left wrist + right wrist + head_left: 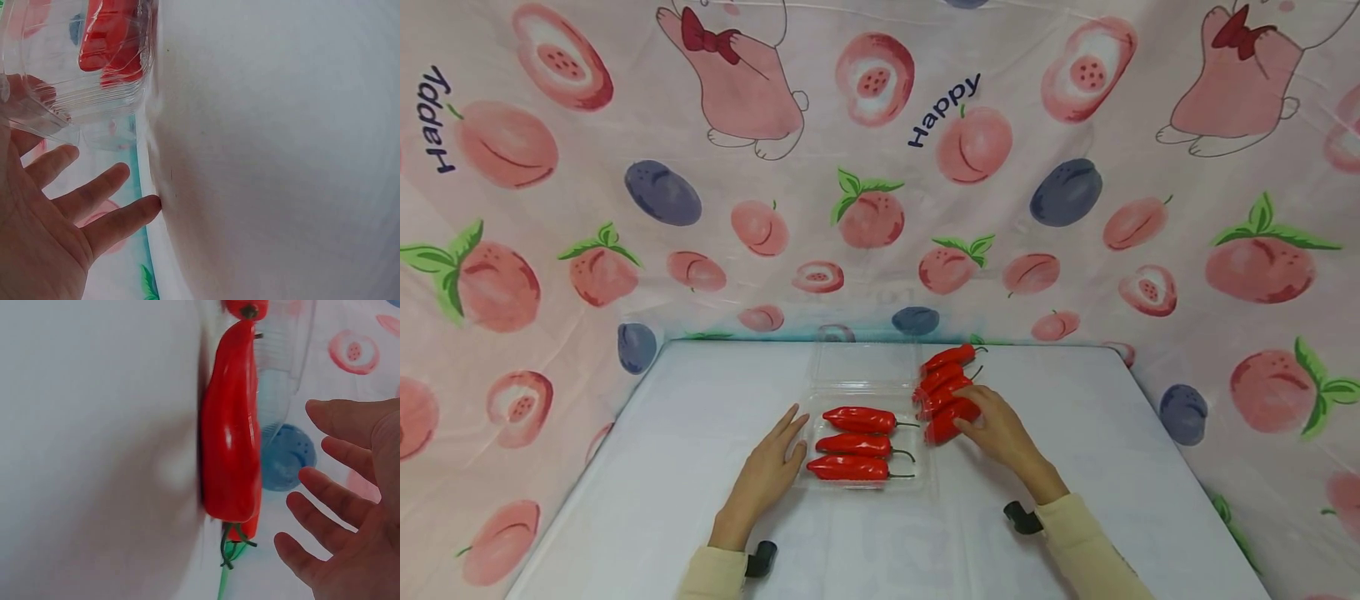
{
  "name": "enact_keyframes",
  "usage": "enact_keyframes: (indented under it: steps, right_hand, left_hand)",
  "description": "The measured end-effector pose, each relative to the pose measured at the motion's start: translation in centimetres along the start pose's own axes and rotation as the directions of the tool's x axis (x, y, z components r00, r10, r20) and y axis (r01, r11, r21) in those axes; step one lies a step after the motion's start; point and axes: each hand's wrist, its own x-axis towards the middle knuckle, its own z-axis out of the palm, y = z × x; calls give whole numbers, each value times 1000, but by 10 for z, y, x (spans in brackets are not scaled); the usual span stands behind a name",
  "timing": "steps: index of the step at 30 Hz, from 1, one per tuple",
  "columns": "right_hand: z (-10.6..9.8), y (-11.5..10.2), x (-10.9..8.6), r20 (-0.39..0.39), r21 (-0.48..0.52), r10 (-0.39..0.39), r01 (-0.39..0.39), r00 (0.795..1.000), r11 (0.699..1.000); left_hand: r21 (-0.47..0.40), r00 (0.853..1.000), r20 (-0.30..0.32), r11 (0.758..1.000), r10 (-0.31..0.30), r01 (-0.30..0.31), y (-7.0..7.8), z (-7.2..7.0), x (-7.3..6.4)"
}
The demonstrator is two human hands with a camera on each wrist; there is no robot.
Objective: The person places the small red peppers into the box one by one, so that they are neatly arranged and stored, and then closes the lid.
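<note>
Right grip at the loose peppers, left grip beside the box

Head view: the clear box (906,400) sits open on the white counter (700,417), its lid (867,364) laid back on the far side. Three peppers (853,443) lie inside, side by side, stems to the right. The loose peppers (942,385) form a row just right of the box. The left grip (766,471) is at the box's left wall, and the right grip (1002,433) is over the nearest pepper (946,422) of that row. The best move looks to be a light pinch on that pepper's thick body rather than its thin stem, then a low carry into the box, stem to the right like the others

Left wrist view: the grip is released, fingers spread, the thumb seen through the clear plastic; whether it touches the wall I cannot tell. A gentle steadying touch there should suffice, since thin plastic could buckle

Right wrist view: this grip is released too, fingers apart and nothing held. The pepper lies flat on the counter, so thumb and fingers probably need to come lower before closing
</note>
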Motion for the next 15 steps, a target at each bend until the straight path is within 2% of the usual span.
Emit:
enact_keyframes:
  steps: [15]
  right_hand:
    - [12, 18, -1, 39, -37, 11, -10, 999, 999]
  left_hand:
    - [5, 1000, 3, 1000, -13, 13, 1, 0, 0]
